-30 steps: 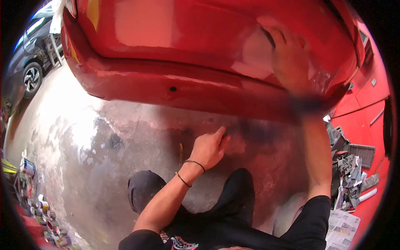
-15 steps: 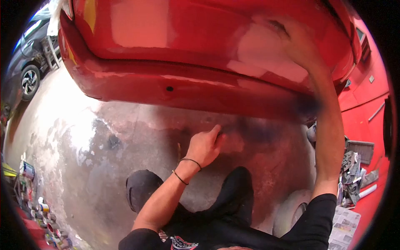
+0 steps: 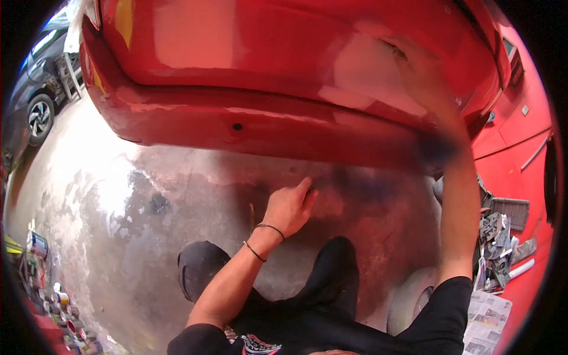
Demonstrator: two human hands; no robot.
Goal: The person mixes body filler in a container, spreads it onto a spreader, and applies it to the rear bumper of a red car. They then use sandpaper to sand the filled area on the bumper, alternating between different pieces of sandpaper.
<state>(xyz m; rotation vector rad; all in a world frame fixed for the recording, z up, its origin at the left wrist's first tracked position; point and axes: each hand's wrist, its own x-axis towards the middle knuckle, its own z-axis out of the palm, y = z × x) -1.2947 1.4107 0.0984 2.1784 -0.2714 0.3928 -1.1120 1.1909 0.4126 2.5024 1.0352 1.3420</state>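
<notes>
A red car body (image 3: 284, 53) with pale, smooth patches (image 3: 195, 35) fills the upper view. My right hand (image 3: 408, 62) is stretched up to the patch at its right side; motion blur smears the fingers, so whatever they hold cannot be made out. Lower down, over the floor, my left hand (image 3: 291, 207) hangs below the bumper (image 3: 266, 127), fingers curled and index finger partly raised. It touches nothing that I can see, and two dark bands circle its wrist. A small round dark hole (image 3: 237, 126) shows in the bumper.
A tyre (image 3: 408, 302) lies on the floor beside my right arm. Newspaper (image 3: 488, 316) and assorted parts (image 3: 494, 242) lie along the red wall (image 3: 520, 154). Cans (image 3: 62, 299) stand at the lower left, and a dark car (image 3: 38, 89) is parked at the upper left.
My right forearm has shifted slightly left, with the hand still at the pale patch. My left hand stays almost where it was. The whole view has moved a little.
</notes>
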